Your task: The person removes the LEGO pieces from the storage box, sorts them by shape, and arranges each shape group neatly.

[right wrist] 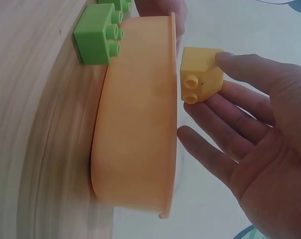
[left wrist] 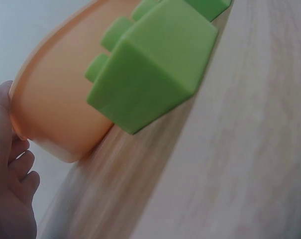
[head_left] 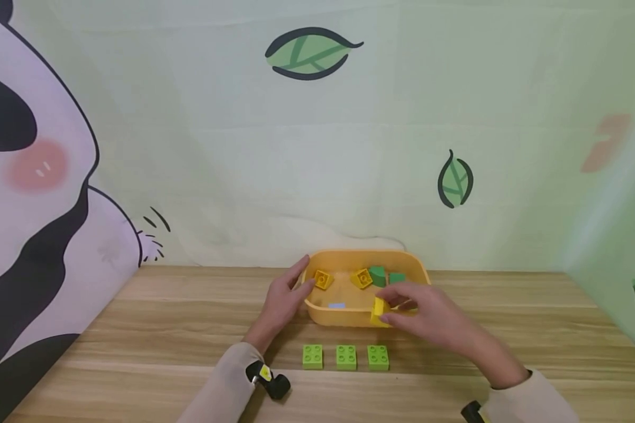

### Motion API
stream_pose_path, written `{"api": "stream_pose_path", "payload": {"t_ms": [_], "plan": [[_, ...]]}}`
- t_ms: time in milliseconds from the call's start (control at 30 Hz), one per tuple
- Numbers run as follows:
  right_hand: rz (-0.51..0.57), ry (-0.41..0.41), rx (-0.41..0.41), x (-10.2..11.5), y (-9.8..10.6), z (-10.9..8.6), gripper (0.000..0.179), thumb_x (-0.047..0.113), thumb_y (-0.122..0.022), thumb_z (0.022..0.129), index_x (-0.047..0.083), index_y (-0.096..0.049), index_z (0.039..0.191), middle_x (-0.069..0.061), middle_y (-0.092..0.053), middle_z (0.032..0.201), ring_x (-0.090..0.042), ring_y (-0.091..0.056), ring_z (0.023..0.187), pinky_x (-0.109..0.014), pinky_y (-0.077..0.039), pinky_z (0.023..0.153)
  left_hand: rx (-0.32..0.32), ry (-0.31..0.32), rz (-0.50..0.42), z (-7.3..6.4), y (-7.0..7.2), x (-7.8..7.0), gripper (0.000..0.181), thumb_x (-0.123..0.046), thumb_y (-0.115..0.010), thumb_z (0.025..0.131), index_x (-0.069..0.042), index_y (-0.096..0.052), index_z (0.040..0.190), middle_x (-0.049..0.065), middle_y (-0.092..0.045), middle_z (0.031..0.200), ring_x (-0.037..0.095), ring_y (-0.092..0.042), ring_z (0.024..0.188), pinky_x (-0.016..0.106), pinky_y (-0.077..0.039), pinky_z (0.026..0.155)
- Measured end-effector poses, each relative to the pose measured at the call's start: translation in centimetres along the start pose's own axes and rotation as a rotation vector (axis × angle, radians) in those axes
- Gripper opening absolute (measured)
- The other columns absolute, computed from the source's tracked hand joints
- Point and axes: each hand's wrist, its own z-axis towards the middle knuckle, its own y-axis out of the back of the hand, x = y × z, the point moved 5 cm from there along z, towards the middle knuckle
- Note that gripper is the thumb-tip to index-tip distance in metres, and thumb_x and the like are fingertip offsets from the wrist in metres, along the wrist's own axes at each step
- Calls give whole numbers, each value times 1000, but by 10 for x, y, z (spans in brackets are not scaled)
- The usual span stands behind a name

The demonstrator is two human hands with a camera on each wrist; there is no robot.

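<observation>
My right hand (head_left: 428, 311) pinches a yellow toy brick (head_left: 378, 310) between thumb and fingers, just above the near rim of an orange plastic basin (head_left: 330, 317). In the right wrist view, the brick (right wrist: 202, 69) shows two studs and a slanted face. At the basin's left end my left hand (head_left: 283, 299) grips the rim, fingers curled at its outside in the left wrist view. Inside the basin lie a yellow brick (head_left: 323, 279) at the left, another yellow brick (head_left: 362, 278) near the middle, green pieces (head_left: 377, 276) beside it, and a light blue piece (head_left: 337, 305).
In front of the basin, three light green bricks stand in a spaced row, studs up: a left brick (head_left: 313, 356), a middle brick (head_left: 346, 356) and a right brick (head_left: 378, 356). A printed cloth backdrop (head_left: 217, 147) rises behind the wooden table (head_left: 190, 311).
</observation>
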Motion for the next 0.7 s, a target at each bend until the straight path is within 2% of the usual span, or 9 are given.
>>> {"api": "stream_pose_path", "payload": {"t_ms": [400,700], "plan": [[-10,-17,12,-4,6,-5,27,13,-82,95,4,-75,119,-1,-76,112,-22,-71,102,-46,-63,92,3,26,16,0,0,0,59,-14,-63,104,-1,-45,159,9,-43,165,26,-35,155,44,-28,127],[-4,-12,34,-1,7,-6,28,16,-82,94,5,-75,119,-1,-76,113,-22,-71,102,-48,-63,92,8,23,24,0,0,0,59,-15,-63,105,-1,-45,159,9,-43,165,27,-35,155,46,-28,127]]}}
